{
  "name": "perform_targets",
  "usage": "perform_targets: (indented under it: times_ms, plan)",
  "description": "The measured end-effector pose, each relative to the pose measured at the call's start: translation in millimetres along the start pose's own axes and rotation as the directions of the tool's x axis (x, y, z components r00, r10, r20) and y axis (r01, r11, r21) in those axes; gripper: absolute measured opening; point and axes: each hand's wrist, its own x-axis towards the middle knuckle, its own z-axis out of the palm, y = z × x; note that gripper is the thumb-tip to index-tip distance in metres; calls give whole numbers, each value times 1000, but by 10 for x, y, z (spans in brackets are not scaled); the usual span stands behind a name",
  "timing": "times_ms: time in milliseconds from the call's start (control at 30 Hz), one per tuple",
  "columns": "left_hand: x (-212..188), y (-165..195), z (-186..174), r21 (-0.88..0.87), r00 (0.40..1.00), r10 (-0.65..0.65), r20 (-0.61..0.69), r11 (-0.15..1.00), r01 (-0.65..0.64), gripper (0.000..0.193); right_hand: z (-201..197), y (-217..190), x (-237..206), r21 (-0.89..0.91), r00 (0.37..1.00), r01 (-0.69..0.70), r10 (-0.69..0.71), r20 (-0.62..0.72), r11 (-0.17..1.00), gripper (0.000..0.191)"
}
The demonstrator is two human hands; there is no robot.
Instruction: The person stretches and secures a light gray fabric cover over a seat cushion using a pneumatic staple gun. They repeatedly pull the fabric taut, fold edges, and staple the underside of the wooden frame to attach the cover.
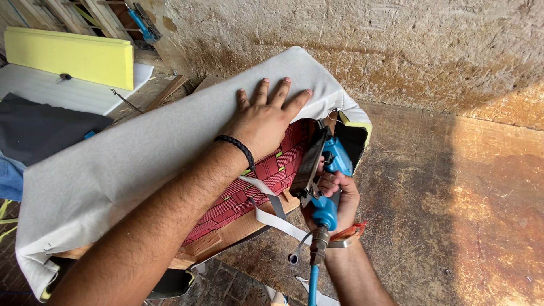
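Head view: left hand flattens grey felt; right hand grips blue stapler.

White cloth: matt, soft woven fabric, slightly creased, pressed flat under the left hand. Red webbing: coarse woven straps in a lattice. Frame: bare, unfinished wood. Staple gun, held in the right hand: glossy blue body, dark metal magazine, metal hose coupling. Foam block: matt yellow, porous. Tabletop: worn, stained wood, rough. Wall: rough, pitted plaster. Wristband: black braided cord.
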Motion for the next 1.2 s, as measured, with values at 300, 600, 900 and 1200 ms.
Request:
perform_targets:
  times_ms: [300, 600, 900, 1200]
  plan:
    - [14, -16, -5, 13, 1000, -16, 8, 1000, 16, 70, 75, 255, 189, 170, 987, -150, 139, 79, 974, 19]
    - [18, -55, -50, 31, 992, 18, 122, 999, -22, 87, 109, 473, 116, 247, 954, -299, 286, 86, 922, 26]
    - [-779, -616, -142, -47, 985, -55, 165, 997, 63, 79, -123, 621, 21, 214, 906, -422, 417, 72, 881, 26]
    - [-785, -637, 134, 3, 993, -113, 16, 994, 113, 79, -245, 1030, 38, 301, 816, -576, 554, 162, 760, 28]
